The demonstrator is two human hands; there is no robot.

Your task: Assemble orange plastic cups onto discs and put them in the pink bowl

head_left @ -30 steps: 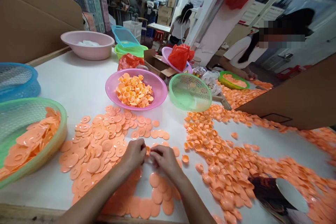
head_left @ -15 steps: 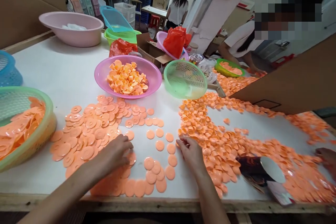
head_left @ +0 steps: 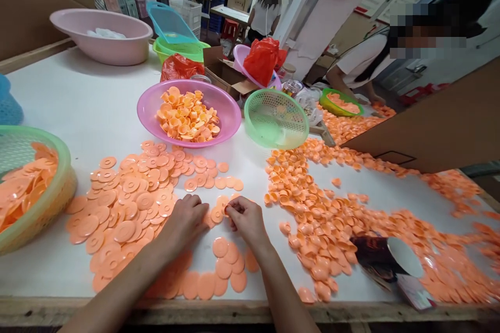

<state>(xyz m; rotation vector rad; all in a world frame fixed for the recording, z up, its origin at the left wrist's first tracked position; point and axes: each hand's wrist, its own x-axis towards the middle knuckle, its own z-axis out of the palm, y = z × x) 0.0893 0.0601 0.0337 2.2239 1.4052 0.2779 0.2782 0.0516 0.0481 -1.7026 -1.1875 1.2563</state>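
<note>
My left hand (head_left: pixel 188 219) is low over the white table, fingers curled and pressed together at an orange disc (head_left: pixel 210 220) whose edge sticks out past the fingertips. Facing it, my right hand (head_left: pixel 247 219) is closed in a pinch just above another small orange disc (head_left: pixel 216 214); whatever it pinches is too hidden to name. A broad spread of round orange discs (head_left: pixel 130 203) lies around and left of my left hand. Several more discs (head_left: pixel 230 257) overlap on the table below my hands. A heap of small orange cup-like pieces (head_left: pixel 312 223) lies to the right.
A pink basin (head_left: pixel 230 117) holds orange cup pieces, beside a green colander (head_left: pixel 275 135). Another green basket (head_left: pixel 62 161) with orange pieces stands at left. A dark container (head_left: pixel 375 255) lies among pieces at right. Beyond a cardboard panel (head_left: pixel 441 125), another person works.
My right hand has moved left from the edge of the cup pieces to the small discs, its fingers now pinched. My left hand has shifted slightly right, bringing both hands close together.
</note>
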